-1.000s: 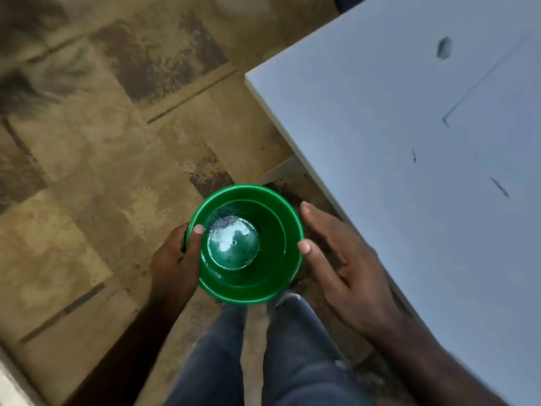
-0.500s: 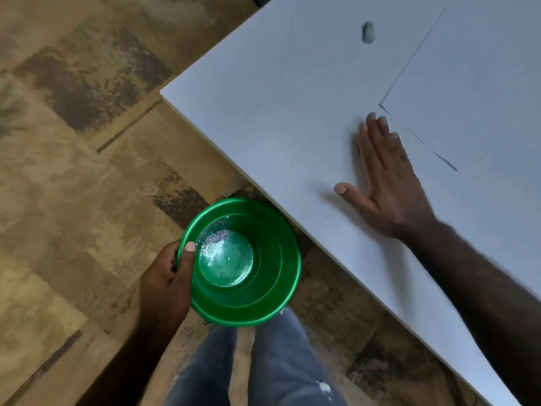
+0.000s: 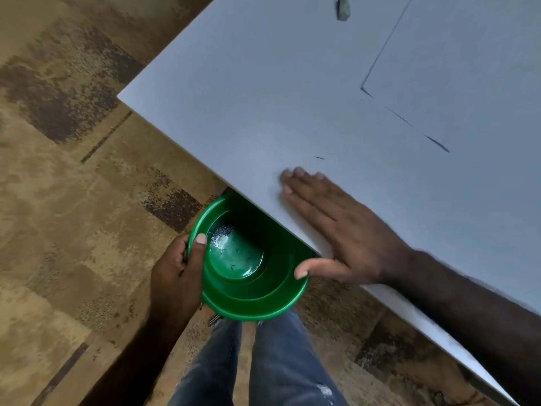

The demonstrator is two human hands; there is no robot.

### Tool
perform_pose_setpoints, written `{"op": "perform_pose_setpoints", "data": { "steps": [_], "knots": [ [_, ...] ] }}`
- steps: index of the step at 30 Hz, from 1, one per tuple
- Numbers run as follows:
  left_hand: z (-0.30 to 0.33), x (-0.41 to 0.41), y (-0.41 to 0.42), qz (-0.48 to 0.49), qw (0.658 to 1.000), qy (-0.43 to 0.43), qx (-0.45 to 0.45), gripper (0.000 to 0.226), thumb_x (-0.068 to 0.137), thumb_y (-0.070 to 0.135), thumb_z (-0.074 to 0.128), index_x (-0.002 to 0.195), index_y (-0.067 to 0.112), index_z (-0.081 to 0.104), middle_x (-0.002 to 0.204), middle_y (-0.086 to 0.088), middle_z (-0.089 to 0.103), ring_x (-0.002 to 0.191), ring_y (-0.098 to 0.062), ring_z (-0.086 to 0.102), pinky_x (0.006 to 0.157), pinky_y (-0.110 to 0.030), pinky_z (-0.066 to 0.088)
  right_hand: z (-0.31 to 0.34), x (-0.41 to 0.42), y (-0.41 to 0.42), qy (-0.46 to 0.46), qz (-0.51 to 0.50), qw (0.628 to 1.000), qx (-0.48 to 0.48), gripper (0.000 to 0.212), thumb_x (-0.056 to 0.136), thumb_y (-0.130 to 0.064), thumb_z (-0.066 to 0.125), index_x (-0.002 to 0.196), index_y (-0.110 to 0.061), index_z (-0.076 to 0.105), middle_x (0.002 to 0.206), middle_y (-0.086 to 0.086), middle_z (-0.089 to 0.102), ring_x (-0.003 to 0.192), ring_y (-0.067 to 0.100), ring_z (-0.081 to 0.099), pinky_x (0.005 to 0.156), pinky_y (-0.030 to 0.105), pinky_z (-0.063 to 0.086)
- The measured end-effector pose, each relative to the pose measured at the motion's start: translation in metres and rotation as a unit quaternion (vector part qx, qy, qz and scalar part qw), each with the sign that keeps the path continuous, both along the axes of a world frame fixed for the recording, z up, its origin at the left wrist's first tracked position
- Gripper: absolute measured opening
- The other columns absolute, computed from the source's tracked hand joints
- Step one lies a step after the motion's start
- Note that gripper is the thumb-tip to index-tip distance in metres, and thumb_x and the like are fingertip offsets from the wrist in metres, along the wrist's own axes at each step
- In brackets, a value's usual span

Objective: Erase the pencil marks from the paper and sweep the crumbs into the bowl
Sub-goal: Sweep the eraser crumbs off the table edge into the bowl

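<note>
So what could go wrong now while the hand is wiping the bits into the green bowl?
1. The bowl is only partly tucked under the table edge, so crumbs swept sideways could miss it and land on the floor.
2. The left hand holds the bowl by one side of the rim; a bump from the right hand might tip it and spill the crumbs inside.
3. One dark bit lies beyond the fingers and could get left behind.

No text, label, brand, number or sign can be read anywhere.
</note>
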State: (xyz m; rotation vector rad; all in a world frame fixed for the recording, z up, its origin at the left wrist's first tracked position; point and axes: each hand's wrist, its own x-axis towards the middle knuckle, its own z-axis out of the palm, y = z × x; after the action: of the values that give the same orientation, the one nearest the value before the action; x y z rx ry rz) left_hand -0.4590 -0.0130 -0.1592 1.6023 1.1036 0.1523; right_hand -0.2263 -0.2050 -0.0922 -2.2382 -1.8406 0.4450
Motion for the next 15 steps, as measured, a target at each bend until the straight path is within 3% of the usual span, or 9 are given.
{"op": "perform_pose_setpoints", "data": {
  "steps": [4,8,13,15],
  "knots": [
    [-0.002,0.003,0.002,-0.005,1.0,0.002,0.002,0.024,0.109,0.034,0.053,0.1,0.023,0.072,0.079,-0.003,0.07,0.064,-0.019,0.064,0.056,-0.032,0.051,0.004,0.02,-0.001,0.034,-0.095,0.993,0.069,0.091,0.107,-0.065,0.045,0.165,0.003,0.029,0.176,0.02,0.021,0.166,0.032,0.017,0.134,0.057,0.019],
    [-0.005,0.003,0.003,-0.005,1.0,0.001,0.003,0.024,0.11,0.035,0.053,0.104,0.024,0.073,0.081,-0.002,0.072,0.068,-0.019,0.066,0.059,-0.033,0.054,-0.005,0.061,0.003,-0.043,-0.171,0.984,0.013,0.095,0.108,-0.072,0.03,0.17,-0.001,0.016,0.18,0.016,0.008,0.168,0.028,0.004,0.137,0.053,0.009],
    [-0.008,0.004,0.002,-0.003,1.0,0.002,0.011,0.023,0.11,0.034,0.053,0.105,0.024,0.073,0.08,0.003,0.072,0.063,-0.007,0.063,0.055,-0.024,0.052,-0.011,0.041,0.01,-0.092,-0.095,0.99,-0.051,0.108,0.102,-0.081,0.026,0.17,0.0,0.008,0.179,0.022,-0.001,0.168,0.034,-0.003,0.136,0.056,0.009],
    [-0.009,0.004,0.001,-0.002,1.0,0.0,0.01,0.025,0.11,0.033,0.053,0.101,0.021,0.073,0.076,-0.003,0.07,0.061,-0.015,0.062,0.054,-0.031,0.051,-0.007,0.016,0.01,-0.079,-0.06,0.993,-0.062,0.114,0.097,-0.084,0.032,0.17,0.0,0.009,0.178,0.023,-0.002,0.167,0.036,-0.003,0.136,0.057,0.009]
  ]
}}
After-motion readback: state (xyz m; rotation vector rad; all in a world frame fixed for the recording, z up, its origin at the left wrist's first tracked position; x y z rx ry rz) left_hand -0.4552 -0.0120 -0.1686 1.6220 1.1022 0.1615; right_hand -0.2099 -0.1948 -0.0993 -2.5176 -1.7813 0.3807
